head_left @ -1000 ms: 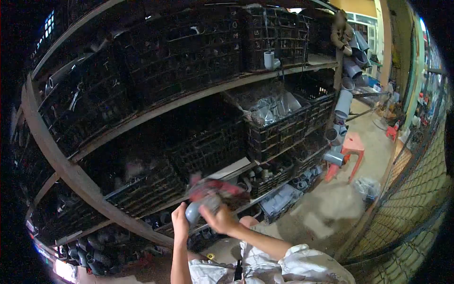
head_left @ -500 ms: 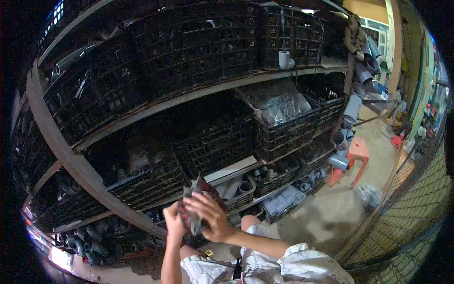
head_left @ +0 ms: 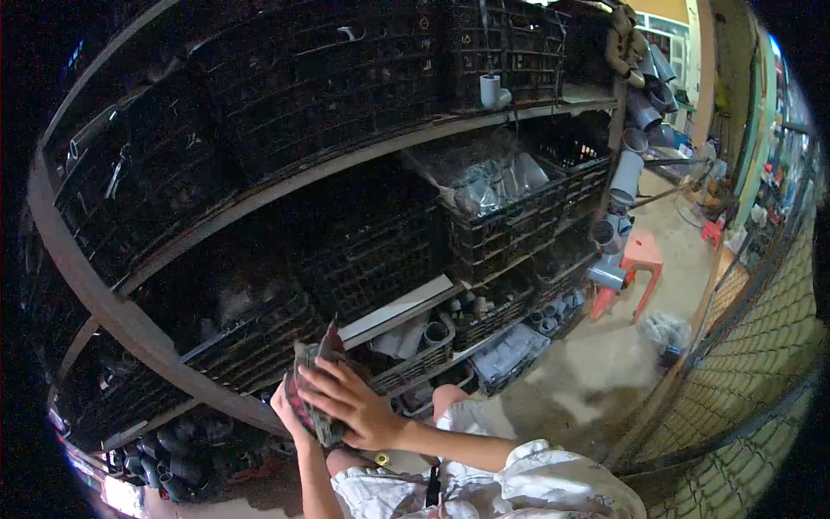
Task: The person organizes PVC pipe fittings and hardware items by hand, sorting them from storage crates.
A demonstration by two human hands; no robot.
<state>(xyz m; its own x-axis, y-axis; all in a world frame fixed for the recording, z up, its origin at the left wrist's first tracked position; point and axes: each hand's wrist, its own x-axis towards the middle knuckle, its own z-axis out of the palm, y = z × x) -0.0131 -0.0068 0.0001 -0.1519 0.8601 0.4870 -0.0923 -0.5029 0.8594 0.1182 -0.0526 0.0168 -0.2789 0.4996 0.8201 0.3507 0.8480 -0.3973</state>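
Note:
A dark red and grey bundle, perhaps cloth, (head_left: 316, 415) is held between my two hands at the lower middle of the view, in front of the lower shelf. My left hand (head_left: 289, 413) grips its left side, with the fingers partly hidden behind it. Across its front and right side lies my right hand (head_left: 350, 405), its fingers slightly apart and pressed on the bundle. A pointed end of the bundle sticks up above my hands.
Metal shelving (head_left: 303, 180) holds black crates (head_left: 497, 240) of fittings and plastic bags. Grey pipes (head_left: 627, 177) stand at its right end, near a red stool (head_left: 641, 251). Wire mesh (head_left: 743, 398) runs along the right. A yellow roll (head_left: 382, 459) lies on the floor.
Both hands and the bundle have shifted slightly left and down in view. The shelves have also shifted left as the head view turned. More of the bundle's pointed top shows.

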